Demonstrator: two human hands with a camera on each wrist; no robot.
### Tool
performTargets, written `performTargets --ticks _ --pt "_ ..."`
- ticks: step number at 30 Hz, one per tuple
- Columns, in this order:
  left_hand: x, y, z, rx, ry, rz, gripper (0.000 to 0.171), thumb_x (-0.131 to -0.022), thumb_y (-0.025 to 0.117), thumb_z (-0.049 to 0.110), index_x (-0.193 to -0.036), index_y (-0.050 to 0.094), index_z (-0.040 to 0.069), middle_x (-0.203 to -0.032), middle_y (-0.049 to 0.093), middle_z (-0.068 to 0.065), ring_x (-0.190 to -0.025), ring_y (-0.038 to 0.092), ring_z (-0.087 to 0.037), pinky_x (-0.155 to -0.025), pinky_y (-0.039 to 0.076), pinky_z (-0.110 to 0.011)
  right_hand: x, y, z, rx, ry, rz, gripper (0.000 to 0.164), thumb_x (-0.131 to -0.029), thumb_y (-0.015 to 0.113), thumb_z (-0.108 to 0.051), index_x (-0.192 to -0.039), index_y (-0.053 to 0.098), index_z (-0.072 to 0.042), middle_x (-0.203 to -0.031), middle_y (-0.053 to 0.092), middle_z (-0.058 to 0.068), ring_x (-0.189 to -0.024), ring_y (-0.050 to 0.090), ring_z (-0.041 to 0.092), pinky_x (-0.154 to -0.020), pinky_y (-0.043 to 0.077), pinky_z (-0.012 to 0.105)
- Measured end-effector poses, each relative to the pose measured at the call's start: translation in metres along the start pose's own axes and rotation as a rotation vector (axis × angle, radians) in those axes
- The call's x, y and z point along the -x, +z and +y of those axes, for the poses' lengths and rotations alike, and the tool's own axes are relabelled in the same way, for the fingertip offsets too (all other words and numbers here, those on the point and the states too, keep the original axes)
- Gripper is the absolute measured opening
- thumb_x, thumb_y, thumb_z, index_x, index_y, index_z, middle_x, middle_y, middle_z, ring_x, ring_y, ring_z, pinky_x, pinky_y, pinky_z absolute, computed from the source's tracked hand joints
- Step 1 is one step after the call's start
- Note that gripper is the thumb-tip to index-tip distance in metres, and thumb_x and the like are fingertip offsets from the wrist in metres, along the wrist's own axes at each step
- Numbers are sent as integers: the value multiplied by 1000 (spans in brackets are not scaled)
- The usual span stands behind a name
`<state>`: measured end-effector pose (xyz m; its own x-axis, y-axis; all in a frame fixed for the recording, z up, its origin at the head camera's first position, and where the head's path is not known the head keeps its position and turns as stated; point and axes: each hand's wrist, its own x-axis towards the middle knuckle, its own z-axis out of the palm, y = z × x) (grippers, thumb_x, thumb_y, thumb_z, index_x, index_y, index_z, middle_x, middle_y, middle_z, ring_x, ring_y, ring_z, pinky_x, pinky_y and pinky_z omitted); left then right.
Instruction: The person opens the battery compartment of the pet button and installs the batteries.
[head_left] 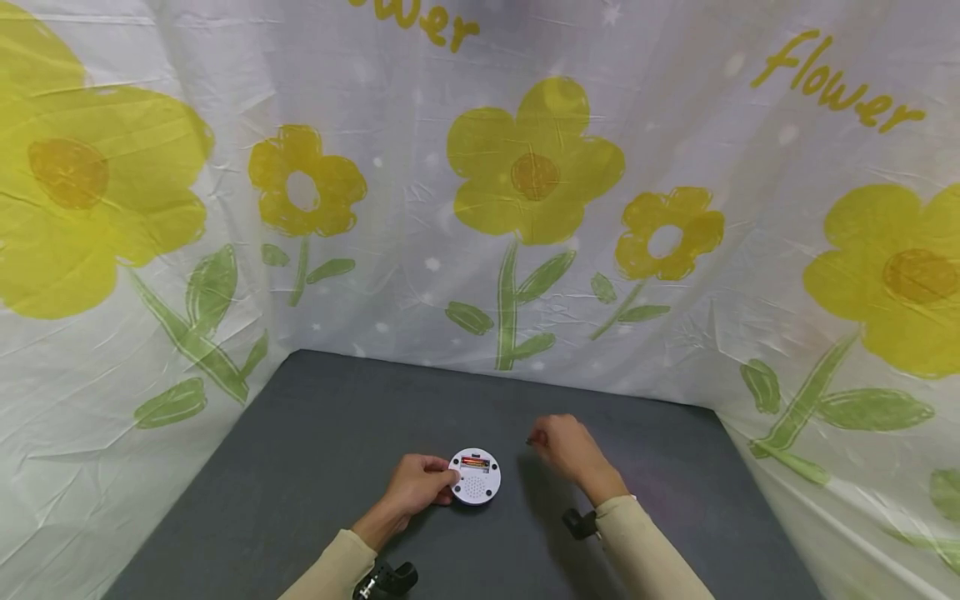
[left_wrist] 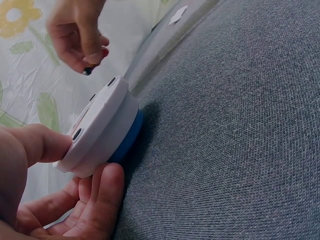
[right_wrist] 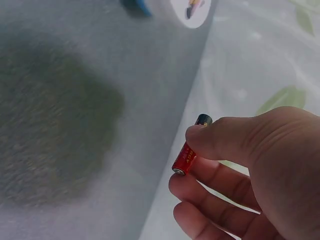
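Note:
A round white device (head_left: 475, 487) with a blue lower side (left_wrist: 129, 137) lies face down on the grey table. Its back shows a battery compartment with a red battery (head_left: 474, 462) in it, a patch of small holes and several dark feet. My left hand (head_left: 420, 486) pinches its left edge, thumb on top and fingers against the side. Off to the right, above the table, my right hand (head_left: 572, 450) holds a red and black battery (right_wrist: 186, 155) between thumb and fingers, apart from the device.
Dark grey cloth covers the table (head_left: 360, 408). A white curtain (head_left: 405, 275) with yellow flowers hangs along its back and sides. In the left wrist view a small white piece (left_wrist: 178, 15) lies far off. Black straps with cameras sit on both wrists.

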<state>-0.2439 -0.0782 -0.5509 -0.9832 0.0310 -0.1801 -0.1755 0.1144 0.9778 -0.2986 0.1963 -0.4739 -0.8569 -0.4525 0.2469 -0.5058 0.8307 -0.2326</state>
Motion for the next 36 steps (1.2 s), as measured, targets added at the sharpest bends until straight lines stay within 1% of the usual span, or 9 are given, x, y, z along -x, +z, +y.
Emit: performTargets --ticks 5,11,19,22,26,29,36 --pt "-1 1 0 3 -5 -1 31 -95 79 7 -118 73 -12 -96 79 -12 -69 72 -14 -65 67 -31 -9 -4 -10 -17 -21 -12 7 -95 81 -5 -93 82 -12 -82 74 -2 -74 68 14 -66 58 34" --pt "-1 0 1 -2 -6 2 30 -94 80 7 -118 73 -12 -96 79 -12 -69 72 -14 -65 67 -30 -17 -11 -25 -47 -50 -19 11 -95 77 -1 -93 82 -11 -84 76 0 -76 69 16 -67 59 34" --pt "-1 0 0 8 -11 -5 27 -95 79 6 -115 74 -11 -94 79 -11 -67 72 -14 -65 67 -30 -26 -13 -42 -84 -110 -51 10 -96 76 0 -99 81 -9 -87 77 3 -77 70 17 -67 59 35" --pt "-2 0 1 12 -6 -7 27 -95 79 6 -115 74 -11 -94 79 -11 -67 72 -14 -65 66 -30 -30 -13 -48 -89 -120 -61 10 -96 77 -1 -99 80 -9 -86 77 3 -76 69 16 -66 59 35" --pt "-2 0 1 17 1 -9 27 -95 79 6 -114 73 -12 -94 79 -11 -67 72 -14 -65 67 -30 -35 -12 -53 -78 -130 -63 9 -96 77 -2 -97 80 -10 -83 75 0 -73 67 12 -65 57 32" --pt "-2 -1 2 12 -3 -8 27 -95 79 7 -114 73 -11 -95 79 -11 -68 72 -14 -65 67 -30 -36 -11 -57 -90 -134 -72 9 -96 76 -2 -97 81 -10 -83 75 0 -72 65 11 -64 55 30" --pt "0 0 1 7 -5 -6 26 -94 79 6 -114 74 -11 -94 79 -11 -68 72 -14 -65 67 -30 -36 -9 -66 -127 -148 -93 13 -97 73 1 -99 81 -9 -90 78 3 -74 64 13 -65 55 32"
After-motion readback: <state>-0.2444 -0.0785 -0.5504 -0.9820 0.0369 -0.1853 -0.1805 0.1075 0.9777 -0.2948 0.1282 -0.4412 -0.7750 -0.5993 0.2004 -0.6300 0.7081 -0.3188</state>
